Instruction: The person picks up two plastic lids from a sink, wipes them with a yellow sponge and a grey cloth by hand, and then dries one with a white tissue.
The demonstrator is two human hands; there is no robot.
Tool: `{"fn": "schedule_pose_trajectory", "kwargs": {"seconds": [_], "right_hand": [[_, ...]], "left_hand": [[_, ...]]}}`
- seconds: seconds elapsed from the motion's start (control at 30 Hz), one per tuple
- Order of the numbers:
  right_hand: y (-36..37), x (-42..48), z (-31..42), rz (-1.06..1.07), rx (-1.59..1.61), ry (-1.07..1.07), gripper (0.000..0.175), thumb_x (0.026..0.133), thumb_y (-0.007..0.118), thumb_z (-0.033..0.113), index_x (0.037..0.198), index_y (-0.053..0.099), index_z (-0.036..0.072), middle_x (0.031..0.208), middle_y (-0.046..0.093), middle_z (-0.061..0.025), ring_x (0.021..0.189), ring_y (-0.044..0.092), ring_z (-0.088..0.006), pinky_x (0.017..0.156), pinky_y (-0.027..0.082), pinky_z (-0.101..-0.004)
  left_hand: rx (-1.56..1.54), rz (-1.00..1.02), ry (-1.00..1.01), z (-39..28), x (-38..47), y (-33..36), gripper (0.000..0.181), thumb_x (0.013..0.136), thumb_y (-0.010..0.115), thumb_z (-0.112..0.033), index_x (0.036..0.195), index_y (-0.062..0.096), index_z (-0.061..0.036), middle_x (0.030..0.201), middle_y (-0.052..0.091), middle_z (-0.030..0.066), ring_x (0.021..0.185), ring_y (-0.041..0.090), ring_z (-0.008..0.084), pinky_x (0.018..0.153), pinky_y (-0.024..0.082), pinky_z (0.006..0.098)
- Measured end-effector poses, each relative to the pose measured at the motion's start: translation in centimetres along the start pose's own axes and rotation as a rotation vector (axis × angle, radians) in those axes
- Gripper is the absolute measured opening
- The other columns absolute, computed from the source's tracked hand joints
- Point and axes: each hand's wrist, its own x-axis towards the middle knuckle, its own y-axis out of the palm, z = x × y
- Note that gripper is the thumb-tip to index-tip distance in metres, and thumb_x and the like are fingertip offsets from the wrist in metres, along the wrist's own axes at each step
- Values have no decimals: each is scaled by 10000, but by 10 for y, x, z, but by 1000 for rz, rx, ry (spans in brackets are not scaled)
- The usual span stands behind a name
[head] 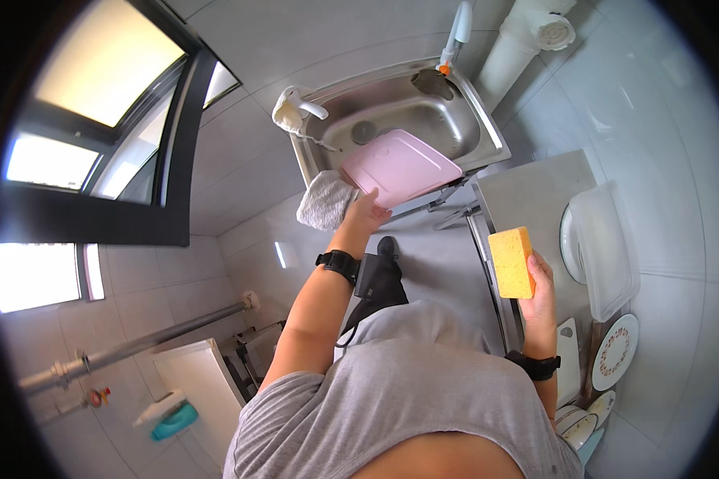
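Note:
My left hand [368,212] grips the near edge of a pink plastic lid [398,164], which slants over the front rim of a stainless steel sink [485,129]. Beside that hand, a light grey cloth [325,202] hangs over the sink's front left corner. On the right, my right hand [539,284] holds a yellow sponge [512,262] above the edge of a steel counter [536,179]. The palm side of my right hand is partly hidden by the sponge.
A white faucet [314,109] with a cloth around it stands at the sink's left. A translucent plastic container [605,251] leans on the right wall, near a patterned plate [615,353] and a white cutting board [568,362]. A dark window frame [177,149] juts in at upper left.

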Motion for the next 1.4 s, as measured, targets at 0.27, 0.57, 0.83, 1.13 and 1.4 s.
{"fn": "schedule_pose_trajectory", "kwargs": {"seconds": [0.27,0.57,0.83,1.13,1.4], "right_hand": [[45,107,24,-130,-97,-46,345,853,495,179,1122,469,-37,1001,563,-72,890,551,-142,750,435,-253],[75,233,10,340,-1010,-264,433,753,575,84,1173,473,61,1156,486,-98,1036,470,-229,887,372,-318],[74,288,-20,805,-1571,-695,439,668,604,46,1101,553,97,1262,398,-120,1123,396,-291,946,336,-350],[99,299,-43,637,-1428,-769,363,708,566,57,1070,562,71,1168,458,-141,1037,437,-310,897,370,-376],[76,325,-19,416,-1554,-571,463,676,606,86,1133,529,91,1216,411,-133,1070,411,-314,947,336,-383]], "left_hand": [[148,194,-87,-47,3,32,291,824,444,-6,1115,440,-19,1026,531,101,926,546,215,791,477,319],[235,398,-119,-77,2,29,339,852,395,-11,1188,409,-56,1118,501,96,1002,527,201,851,454,362],[161,364,119,-78,6,32,267,856,412,-1,1115,462,-42,1025,553,80,916,565,174,765,503,333],[187,356,91,-82,12,25,290,838,423,29,1119,460,-34,1036,558,94,918,569,182,801,491,327],[216,332,65,-88,8,29,304,842,417,33,1139,456,-19,1055,548,95,926,561,173,818,471,313]]}}
